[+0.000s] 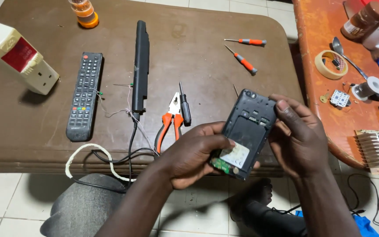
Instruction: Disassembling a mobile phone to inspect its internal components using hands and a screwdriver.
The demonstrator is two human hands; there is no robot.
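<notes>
From here I see the brown bench carrying a black bar-shaped unit, a remote control, and orange-handled pliers. Above its near edge, my left hand and right hand both grip the opened phone, back cover off, tilted.

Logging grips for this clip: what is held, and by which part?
An opened phone: left hand grips its lower end, right hand its upper right edge.
</notes>
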